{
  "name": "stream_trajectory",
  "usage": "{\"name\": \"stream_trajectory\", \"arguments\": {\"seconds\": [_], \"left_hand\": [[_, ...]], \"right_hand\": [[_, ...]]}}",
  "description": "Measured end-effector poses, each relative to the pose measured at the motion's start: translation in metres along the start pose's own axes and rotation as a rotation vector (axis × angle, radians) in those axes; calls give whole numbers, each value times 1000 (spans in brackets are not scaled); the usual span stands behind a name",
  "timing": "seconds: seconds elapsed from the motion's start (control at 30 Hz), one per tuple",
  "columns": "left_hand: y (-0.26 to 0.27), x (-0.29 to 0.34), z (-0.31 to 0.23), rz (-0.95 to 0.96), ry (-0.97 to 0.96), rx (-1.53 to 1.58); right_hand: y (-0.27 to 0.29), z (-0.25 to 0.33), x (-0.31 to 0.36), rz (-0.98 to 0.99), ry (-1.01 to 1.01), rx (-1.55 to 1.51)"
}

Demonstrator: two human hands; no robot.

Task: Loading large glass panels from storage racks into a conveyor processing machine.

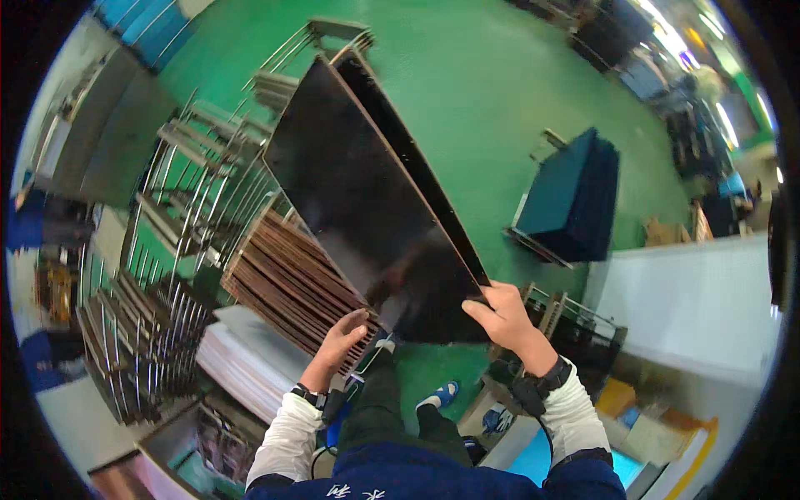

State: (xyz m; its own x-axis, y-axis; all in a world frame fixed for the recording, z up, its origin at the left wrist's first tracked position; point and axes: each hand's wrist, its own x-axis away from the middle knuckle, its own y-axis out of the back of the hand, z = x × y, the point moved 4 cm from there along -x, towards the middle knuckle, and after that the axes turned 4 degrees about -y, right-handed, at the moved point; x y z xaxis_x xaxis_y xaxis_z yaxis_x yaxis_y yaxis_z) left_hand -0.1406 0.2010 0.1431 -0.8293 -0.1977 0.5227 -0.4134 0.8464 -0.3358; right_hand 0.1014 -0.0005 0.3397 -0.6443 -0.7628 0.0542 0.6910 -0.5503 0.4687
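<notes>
The right hand [506, 317] grips the lower right corner of a flat, rectangular black board [358, 200], its thumb pressed on the face and its fingers hidden behind. The left hand [337, 343], just beside the lower left edge, has its fingers partly curled; whether it grips the board cannot be told. The board slants from mid-frame toward the upper left, above and between the hands, its smooth surface faintly glossy and its edge thin and brownish. A second dark board [414, 171] shows behind it, fanned slightly apart.

Left of centre, a row of thin brown boards [283, 279] stands closely packed, ribbed like slats, next to a pile of smooth white sheets [250, 358]. Farther left are shiny metal-barred racks [154, 333]. At right, a blocky dark-teal stack [571, 200] stands on the smooth green floor [500, 83].
</notes>
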Motion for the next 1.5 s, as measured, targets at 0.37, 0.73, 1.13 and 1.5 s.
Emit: {"name": "stream_trajectory", "arguments": {"seconds": [0.37, 0.73, 1.13, 1.5], "left_hand": [[-317, 84, 53, 626, 447, 61], [-692, 286, 208, 1312, 527, -455], [-865, 433, 306, 1567, 739, -515], [-1025, 442, 361, 1552, 691, -464]], "right_hand": [[128, -3, 417, -746, -315, -181], [107, 34, 909, -1851, -599, -182], [78, 2, 1117, -2232, -442, -557], [129, -46, 1255, -2203, -383, -774]]}}
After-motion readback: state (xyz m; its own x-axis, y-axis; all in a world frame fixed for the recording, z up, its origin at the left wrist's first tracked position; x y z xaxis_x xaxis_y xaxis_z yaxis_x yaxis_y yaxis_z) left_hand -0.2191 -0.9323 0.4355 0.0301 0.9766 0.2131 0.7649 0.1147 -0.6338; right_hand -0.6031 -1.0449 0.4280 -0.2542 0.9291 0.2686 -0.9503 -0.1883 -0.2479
